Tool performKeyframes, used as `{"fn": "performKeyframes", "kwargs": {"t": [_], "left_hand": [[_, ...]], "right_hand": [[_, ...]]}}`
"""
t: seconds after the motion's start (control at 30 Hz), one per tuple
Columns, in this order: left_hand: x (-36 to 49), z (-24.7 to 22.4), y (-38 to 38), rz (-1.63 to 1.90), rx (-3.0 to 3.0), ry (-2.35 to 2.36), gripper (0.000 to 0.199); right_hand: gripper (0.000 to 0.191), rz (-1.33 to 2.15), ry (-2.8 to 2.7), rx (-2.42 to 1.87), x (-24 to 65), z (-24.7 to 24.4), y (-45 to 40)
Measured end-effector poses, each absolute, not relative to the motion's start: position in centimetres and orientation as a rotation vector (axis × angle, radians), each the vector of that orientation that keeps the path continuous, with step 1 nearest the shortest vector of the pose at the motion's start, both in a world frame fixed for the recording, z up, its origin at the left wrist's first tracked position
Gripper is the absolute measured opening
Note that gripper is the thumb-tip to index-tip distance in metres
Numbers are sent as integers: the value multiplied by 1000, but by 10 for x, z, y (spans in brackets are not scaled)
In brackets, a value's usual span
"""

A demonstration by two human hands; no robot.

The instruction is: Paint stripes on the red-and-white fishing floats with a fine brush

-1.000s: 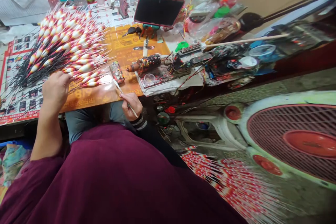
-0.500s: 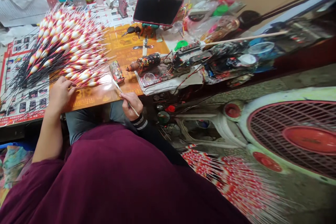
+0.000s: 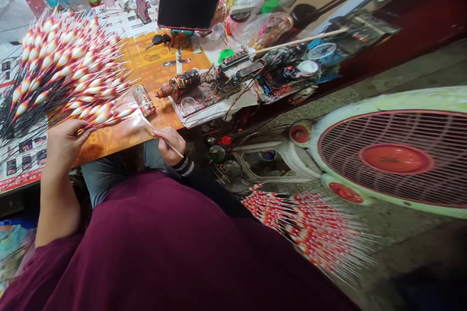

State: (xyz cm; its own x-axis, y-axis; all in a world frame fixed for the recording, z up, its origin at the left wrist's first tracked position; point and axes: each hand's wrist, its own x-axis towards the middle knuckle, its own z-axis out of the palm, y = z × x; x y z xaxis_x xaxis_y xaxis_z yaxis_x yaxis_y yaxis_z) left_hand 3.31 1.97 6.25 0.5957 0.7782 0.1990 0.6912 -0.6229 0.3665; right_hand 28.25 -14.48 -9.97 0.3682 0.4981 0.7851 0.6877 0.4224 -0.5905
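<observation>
A large heap of fishing floats [image 3: 67,53], white-bodied with red and yellow ends and thin black stems, lies on the left of the table. At the heap's near edge my left hand [image 3: 65,143] is closed, thumb and forefinger pinched at the end of a float [image 3: 124,113]; its stem is mostly hidden by the fingers. My right hand [image 3: 170,146] grips a thin pale paintbrush [image 3: 149,127] like a pen. Its white tip points left, close to that float's end; whether they touch I cannot tell. A small paint-stained block [image 3: 143,99] lies just beyond the brush.
A paint-crusted motor tool [image 3: 178,83] stands right of the block beside a small clear cup [image 3: 188,104]. A phone [image 3: 188,9] is propped behind. More red-and-white floats [image 3: 310,228] fan out low on the right, near a large fan [image 3: 397,158].
The view has swung right, so everything sits further left. My left hand has turned slightly, its pinching fingers reaching further right. My right hand keeps the brush, its tip near the float.
</observation>
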Motion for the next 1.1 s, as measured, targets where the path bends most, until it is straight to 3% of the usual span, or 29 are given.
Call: {"fn": "performKeyframes", "kwargs": {"t": [0.4, 1.1], "left_hand": [[51, 63, 20, 371, 2681, 1261, 14], [59, 35, 36, 394, 2709, 1207, 23]], "right_hand": [[33, -245, -1271, -1169, 283, -109, -139], [37, -264, -1348, -1376, 280, -116, -141]]}}
